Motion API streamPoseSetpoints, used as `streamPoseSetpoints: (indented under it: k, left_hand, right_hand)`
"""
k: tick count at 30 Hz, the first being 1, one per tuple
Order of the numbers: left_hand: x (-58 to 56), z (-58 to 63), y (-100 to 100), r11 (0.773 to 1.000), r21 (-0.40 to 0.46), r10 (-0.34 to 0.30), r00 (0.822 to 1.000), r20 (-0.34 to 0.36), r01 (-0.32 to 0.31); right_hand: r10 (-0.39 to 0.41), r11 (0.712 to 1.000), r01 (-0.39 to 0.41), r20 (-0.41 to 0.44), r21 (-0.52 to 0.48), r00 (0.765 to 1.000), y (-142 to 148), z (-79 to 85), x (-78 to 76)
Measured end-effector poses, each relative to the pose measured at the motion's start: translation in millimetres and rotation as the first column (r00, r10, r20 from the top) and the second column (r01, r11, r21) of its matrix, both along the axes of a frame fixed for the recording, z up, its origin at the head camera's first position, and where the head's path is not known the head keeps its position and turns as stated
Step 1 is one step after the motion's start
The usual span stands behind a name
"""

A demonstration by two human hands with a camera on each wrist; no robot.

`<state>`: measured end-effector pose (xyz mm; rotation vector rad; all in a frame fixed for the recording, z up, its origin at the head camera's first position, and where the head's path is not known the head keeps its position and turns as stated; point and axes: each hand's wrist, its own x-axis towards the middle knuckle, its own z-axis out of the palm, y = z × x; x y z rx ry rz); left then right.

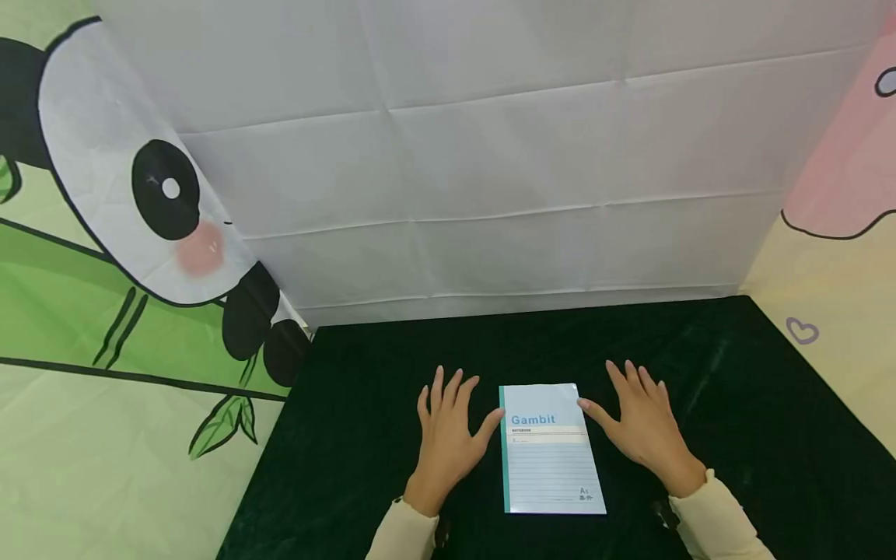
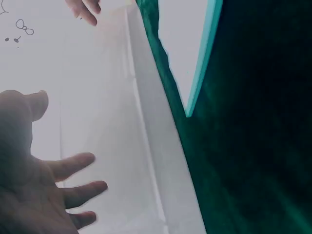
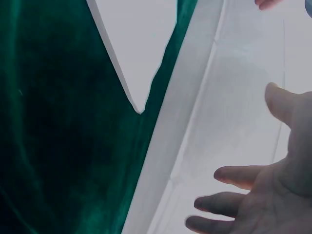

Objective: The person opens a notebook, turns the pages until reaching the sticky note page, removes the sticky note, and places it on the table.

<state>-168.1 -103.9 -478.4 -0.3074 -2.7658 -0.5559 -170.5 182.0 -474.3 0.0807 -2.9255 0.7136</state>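
Note:
A pale blue-white notebook point(image 1: 549, 467) with "Gambit" on its cover and a teal spine lies on the dark green cloth. On its left, my left hand point(image 1: 448, 435) is spread with fingers straight, the thumb tip right at the spine edge in the head view. My right hand point(image 1: 644, 428) is spread on the other side, its thumb tip at the upper right edge. Neither hand grips anything. In the left wrist view the notebook's teal spine point(image 2: 204, 58) shows beyond the extended left fingers point(image 2: 80, 195). The right wrist view shows the notebook's plain edge point(image 3: 114, 58) and the straight right fingers point(image 3: 219, 204).
Dark green cloth point(image 1: 378, 373) covers the table. A creased white sheet point(image 1: 490, 171) rises behind its far edge. Printed hangings stand at both sides, with a panda point(image 1: 105, 155) on the left and a pink shape point(image 1: 847, 155) on the right.

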Motion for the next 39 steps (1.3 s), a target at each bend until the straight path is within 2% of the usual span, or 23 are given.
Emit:
streamPoseSetpoints:
  k: [4,11,18,25,31,36,39]
  left_hand:
    - [3.9,-10.0,8,0.998,-0.021,-0.056,0.998,-0.018,0.056]
    - [11.7,-20.4,31,0.988,-0.052,-0.148,0.989,0.002,0.148]
    - [20.0,-29.5,51,0.971,-0.092,-0.212,0.973,0.094,0.22]
    - [26.6,-39.9,63,0.961,-0.094,-0.24,0.955,0.174,0.259]
    - [29.5,-42.9,66,0.943,-0.133,-0.264,0.93,0.255,0.304]
    - [30.6,-47.9,69,0.917,-0.173,-0.288,0.895,0.34,0.36]
    - [29.7,-50.4,70,0.902,-0.201,-0.288,0.881,0.375,0.381]
  right_hand:
    - [0.036,0.999,-0.036,0.017,0.011,0.999,-8,-8.1,2.8]
    - [0.087,0.996,-0.087,0.011,0.028,0.996,-16,-20.1,9.8]
    - [0.106,0.994,-0.104,0.077,-0.019,0.991,-18,-30.2,17.2]
    - [0.133,0.991,-0.133,0.127,-0.008,0.983,-17,-39.1,23.1]
    - [0.136,0.99,-0.141,0.181,0.013,0.974,-18,-45.0,27.3]
    - [0.157,0.987,-0.16,0.211,-0.003,0.965,-16,-47.2,30.0]
    - [0.172,0.985,-0.175,0.228,-0.009,0.958,-16,-47.0,33.5]
